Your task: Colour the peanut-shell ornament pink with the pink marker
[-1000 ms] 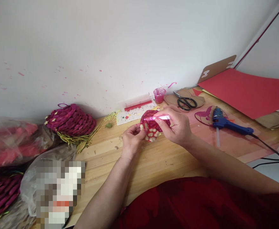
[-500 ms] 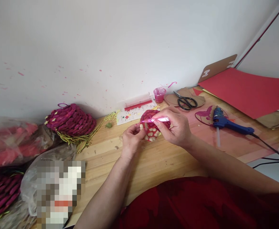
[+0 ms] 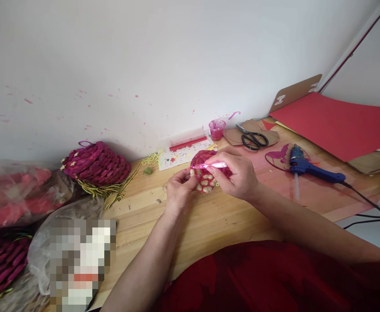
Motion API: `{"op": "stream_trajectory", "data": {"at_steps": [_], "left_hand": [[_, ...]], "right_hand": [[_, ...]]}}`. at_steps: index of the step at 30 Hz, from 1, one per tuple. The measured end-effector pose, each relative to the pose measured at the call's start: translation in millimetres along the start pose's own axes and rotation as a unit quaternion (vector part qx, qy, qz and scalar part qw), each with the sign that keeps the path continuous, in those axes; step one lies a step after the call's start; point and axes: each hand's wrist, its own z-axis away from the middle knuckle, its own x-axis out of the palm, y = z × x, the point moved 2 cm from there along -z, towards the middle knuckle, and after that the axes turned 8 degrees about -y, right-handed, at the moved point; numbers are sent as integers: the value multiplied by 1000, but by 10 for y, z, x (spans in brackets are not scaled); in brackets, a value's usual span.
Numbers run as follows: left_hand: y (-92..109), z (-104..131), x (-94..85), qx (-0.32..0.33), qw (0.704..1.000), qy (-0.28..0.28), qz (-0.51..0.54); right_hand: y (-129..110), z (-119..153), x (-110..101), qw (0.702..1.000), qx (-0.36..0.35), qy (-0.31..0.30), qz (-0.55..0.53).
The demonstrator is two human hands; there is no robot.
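Note:
My left hand (image 3: 181,190) pinches the left edge of a rounded red craft piece (image 3: 206,189) covered with peanut shells. The shells on its lower part are bare tan, while those on its upper part are painted magenta. In my right hand (image 3: 237,173) is a white-handled paintbrush (image 3: 216,164), its pink-coated tip against the upper left of the piece. My right fingers hide the piece's right side. Behind it lies a white sheet (image 3: 167,161) with small coloured stars. A cup of pink paint (image 3: 217,130) stands by the wall.
To the right are black-handled scissors (image 3: 255,139) on brown cardboard, a blue glue gun (image 3: 316,170) with its cord, and red card (image 3: 336,123). On the left sit a magenta fringed bundle (image 3: 99,162) and plastic bags (image 3: 17,190). A small green lump (image 3: 148,170) lies near yellow yarn (image 3: 151,159).
My right hand and the paintbrush have shifted slightly left and down over the piece. My left hand keeps its pinch in nearly the same place.

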Motion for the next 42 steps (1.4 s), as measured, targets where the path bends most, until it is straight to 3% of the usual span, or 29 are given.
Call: {"op": "stream_trajectory", "data": {"at_steps": [16,42], "left_hand": [[-16,-21,-5,-62,996,14,55],[-24,-27,9,-66,996,12,57]], "right_hand": [[131,20,-25,996,83,12,7],[128,19,-19,995,99,12,2]]}}
